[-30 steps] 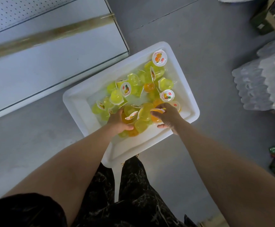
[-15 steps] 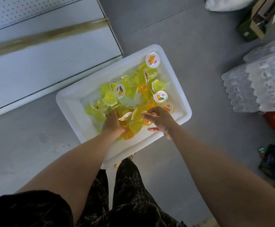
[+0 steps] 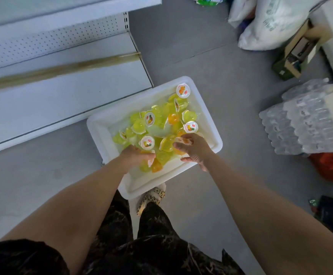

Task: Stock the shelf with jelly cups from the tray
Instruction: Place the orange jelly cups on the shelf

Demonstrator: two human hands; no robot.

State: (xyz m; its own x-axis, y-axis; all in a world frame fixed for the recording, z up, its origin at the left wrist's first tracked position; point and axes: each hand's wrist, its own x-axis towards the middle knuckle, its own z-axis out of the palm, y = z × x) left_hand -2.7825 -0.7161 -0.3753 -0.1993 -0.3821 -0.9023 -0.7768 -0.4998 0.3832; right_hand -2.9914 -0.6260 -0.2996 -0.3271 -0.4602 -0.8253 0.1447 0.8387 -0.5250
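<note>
Jelly cups [image 3: 162, 124], yellow and orange, lie in a loose pile in the white tray [image 3: 102, 133] at frame centre, on the grey floor [image 3: 191, 46]. Some sit lid-up showing fruit labels, others on their sides or tipped over. One lid-up cup sits alone at the tray's upper right corner.

Left hand [image 3: 136, 156] is down in the lower part of the pile, fingers curled among the cups; cannot tell whether it has actually closed on one. Right hand [image 3: 194, 147] is at the tray's right side, fingers bent around an orange cup [image 3: 182, 140], thumb spread out over the tray rim. Looks like a grip on that cup. Hands apart, each working its own patch of the pile.

Shelf [image 3: 62, 92] fills the upper left of the frame, its lowest level just beside the tray's upper left edge. The visible shelf surfaces show no cups at all.

Progress judgement: early, or mid pick-up. Tray is well filled, nothing visibly stocked, so nearly the whole load is left to move.

Around it: wrapped bottle packs [image 3: 304, 120] at the right, white sacks [image 3: 268, 22] upper right, a leopard-print shoe [image 3: 151, 197] below the tray.
</note>
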